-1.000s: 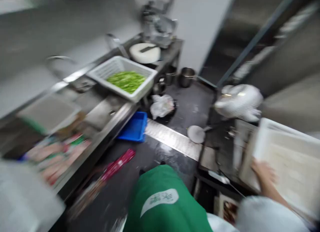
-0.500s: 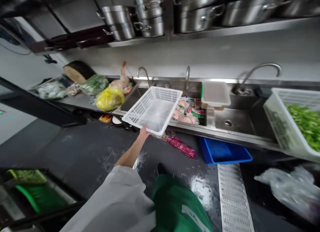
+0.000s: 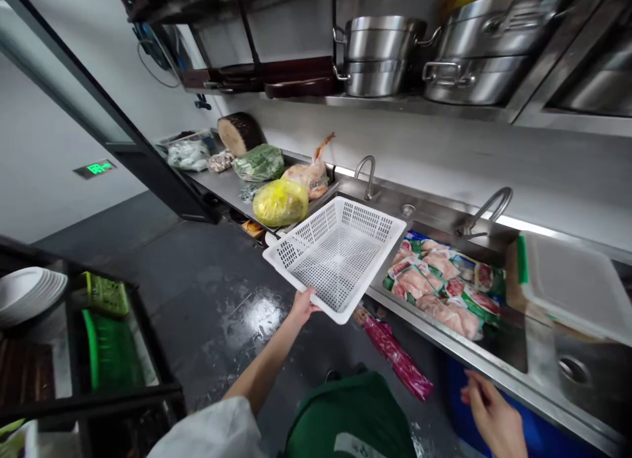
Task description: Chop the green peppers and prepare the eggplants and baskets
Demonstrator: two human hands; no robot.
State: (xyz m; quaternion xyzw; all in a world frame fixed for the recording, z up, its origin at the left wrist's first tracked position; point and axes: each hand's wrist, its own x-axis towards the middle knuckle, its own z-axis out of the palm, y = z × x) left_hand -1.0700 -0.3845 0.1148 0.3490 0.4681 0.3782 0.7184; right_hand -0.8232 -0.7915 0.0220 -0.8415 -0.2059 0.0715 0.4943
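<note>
My left hand (image 3: 305,305) grips the near rim of an empty white perforated basket (image 3: 337,254) and holds it level in the air beside the steel sink counter (image 3: 486,364). The basin just right of the basket is full of packaged raw meat (image 3: 439,288). My right hand (image 3: 488,415) hangs low in front of the counter edge, holding nothing, fingers loosely spread. A green apron (image 3: 349,418) covers my front at the bottom of the view.
A yellow bag (image 3: 280,202), green vegetables (image 3: 259,162), a wrapped bird (image 3: 309,172) and a wooden block (image 3: 240,131) lie on the counter. A lidded white container (image 3: 573,285) rests over the right basin. Red packets (image 3: 397,356) lie on the wet floor. A rack with plates (image 3: 27,290) stands left.
My view has swung left along the sink counter. The basket stays in my left hand, now nearer the basin of meat. My right hand has come into view low on the right.
</note>
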